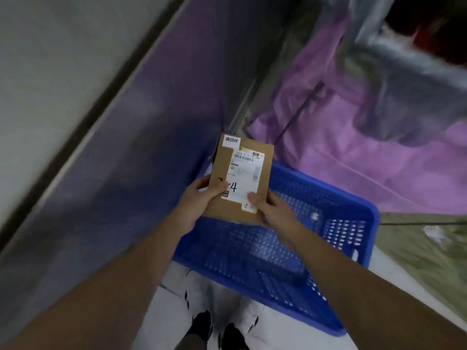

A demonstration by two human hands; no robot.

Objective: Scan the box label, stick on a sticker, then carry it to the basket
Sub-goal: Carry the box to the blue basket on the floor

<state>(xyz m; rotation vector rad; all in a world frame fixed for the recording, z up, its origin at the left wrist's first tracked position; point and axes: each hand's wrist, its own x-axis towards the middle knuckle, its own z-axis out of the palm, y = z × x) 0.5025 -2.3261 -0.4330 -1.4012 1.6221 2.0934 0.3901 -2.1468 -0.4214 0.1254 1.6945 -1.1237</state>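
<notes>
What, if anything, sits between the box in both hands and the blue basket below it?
Nothing visible does. The box is held by the left hand and right hand directly above the blue basket, whose open top looks clear. A dark shape lies on the basket floor, too blurred to identify.

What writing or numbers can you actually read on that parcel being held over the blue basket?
"退回件": white sticker at the top left corner of the cardboard box.
"4": handwritten in black on the shipping label; a mark before it is covered by the left hand.
Barcode and printed code line near the label's top: too blurred to read surely.
Small print lower on the label, by the right hand: unreadable.
Blue basket: no text visible.
</notes>
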